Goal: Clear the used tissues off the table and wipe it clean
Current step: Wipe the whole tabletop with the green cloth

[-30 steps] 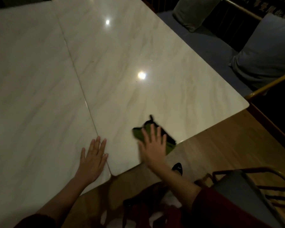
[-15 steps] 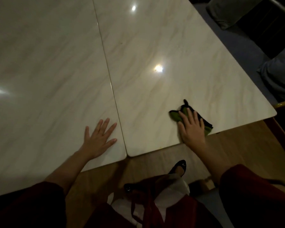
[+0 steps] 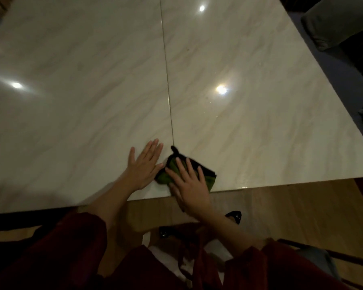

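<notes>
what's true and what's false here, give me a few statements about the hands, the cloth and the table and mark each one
1. The right hand presses flat on the green cloth. True.
2. The left hand grips the cloth. False: it lies flat on the table, beside the cloth.
3. The cloth lies close to the table's near edge, by the seam. True.
4. Used tissues lie scattered on the tabletop. False: none show on it in this view.
</notes>
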